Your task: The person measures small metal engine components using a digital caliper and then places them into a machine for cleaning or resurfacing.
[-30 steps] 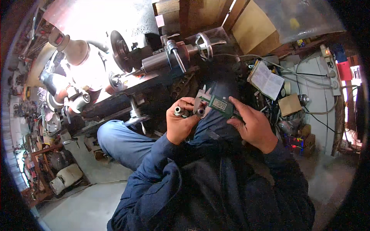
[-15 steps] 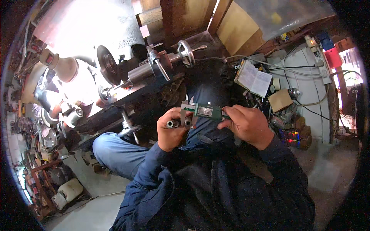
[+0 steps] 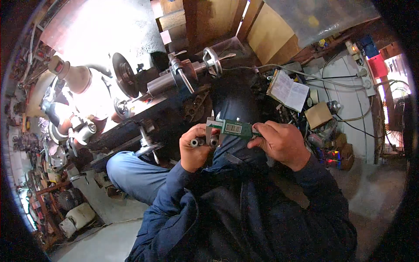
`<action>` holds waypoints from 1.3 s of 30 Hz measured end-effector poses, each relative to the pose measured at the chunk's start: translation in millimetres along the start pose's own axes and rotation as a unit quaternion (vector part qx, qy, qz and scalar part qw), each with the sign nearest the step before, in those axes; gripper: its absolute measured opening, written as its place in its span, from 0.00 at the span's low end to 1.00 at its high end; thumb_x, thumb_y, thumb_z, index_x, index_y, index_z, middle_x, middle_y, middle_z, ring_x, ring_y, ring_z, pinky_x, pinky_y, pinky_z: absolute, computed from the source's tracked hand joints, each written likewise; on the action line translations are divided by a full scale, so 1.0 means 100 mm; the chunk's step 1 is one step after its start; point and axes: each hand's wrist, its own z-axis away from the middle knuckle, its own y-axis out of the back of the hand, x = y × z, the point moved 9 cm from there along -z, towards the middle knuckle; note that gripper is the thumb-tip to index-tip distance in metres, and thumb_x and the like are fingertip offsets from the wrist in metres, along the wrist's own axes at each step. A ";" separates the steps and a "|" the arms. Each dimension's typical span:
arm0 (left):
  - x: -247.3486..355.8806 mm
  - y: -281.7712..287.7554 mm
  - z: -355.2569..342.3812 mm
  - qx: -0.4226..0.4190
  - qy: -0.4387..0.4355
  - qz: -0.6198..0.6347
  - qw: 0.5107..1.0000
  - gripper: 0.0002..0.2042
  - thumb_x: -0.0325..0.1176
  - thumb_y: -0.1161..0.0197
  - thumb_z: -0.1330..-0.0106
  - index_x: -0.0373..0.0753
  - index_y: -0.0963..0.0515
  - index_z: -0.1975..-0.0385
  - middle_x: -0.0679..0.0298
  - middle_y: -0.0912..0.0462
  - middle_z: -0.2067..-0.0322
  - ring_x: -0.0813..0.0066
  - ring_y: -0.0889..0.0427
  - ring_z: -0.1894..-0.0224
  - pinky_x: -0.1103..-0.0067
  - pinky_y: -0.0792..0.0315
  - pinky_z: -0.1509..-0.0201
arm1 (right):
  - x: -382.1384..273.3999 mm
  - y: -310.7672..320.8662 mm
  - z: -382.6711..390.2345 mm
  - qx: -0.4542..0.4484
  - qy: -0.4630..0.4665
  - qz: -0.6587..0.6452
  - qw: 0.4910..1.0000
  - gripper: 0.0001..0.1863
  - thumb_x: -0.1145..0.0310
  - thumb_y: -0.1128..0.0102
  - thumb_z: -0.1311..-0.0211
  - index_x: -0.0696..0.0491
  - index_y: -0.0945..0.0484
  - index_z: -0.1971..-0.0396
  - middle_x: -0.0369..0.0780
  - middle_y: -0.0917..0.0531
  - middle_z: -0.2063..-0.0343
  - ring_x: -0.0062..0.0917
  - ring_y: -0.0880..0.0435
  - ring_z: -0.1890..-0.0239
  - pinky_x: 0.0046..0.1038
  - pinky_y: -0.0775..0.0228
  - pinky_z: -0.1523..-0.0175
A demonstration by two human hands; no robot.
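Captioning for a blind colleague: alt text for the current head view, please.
A bare right hand holds a green digital caliper to one of two hollow metal pieces in the left hand. Beyond are a lathe and an open notebook.

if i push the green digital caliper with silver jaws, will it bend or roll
The green digital caliper likely won't bend: its silver jaws look metallic. It's boxy, so should probably slide, not roll. Its display window may be fragile.

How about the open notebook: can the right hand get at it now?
Probably not right away: the right hand holds the digital caliper, though nothing visible covers the open notebook.
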 end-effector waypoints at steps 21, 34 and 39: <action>-0.42 -0.07 -0.02 -0.028 0.100 0.167 0.980 0.15 0.16 0.25 0.47 0.32 0.19 0.59 0.62 0.18 0.59 0.73 0.18 0.56 0.76 0.25 0.50 | 0.19 -0.14 0.03 0.013 -0.059 -0.045 0.997 0.23 0.51 0.31 0.38 0.56 0.20 0.55 0.46 0.15 0.67 0.43 0.13 0.67 0.39 0.22 0.65; -0.47 -0.19 0.13 -0.063 0.173 0.329 0.926 0.17 0.38 0.34 0.28 0.29 0.22 0.52 0.55 0.16 0.67 0.70 0.17 0.69 0.74 0.22 0.64 | 0.35 -0.48 0.04 -0.060 -0.131 -0.254 0.956 0.28 0.59 0.42 0.27 0.62 0.30 0.36 0.57 0.15 0.55 0.45 0.14 0.52 0.39 0.24 0.48; -0.50 -0.21 0.17 -0.087 0.158 0.360 0.915 0.19 0.43 0.33 0.30 0.32 0.23 0.51 0.55 0.16 0.67 0.68 0.18 0.69 0.73 0.23 0.66 | 0.27 -0.43 0.03 -0.114 -0.133 -0.269 0.947 0.24 0.52 0.41 0.29 0.61 0.21 0.51 0.58 0.17 0.61 0.56 0.17 0.55 0.45 0.25 0.52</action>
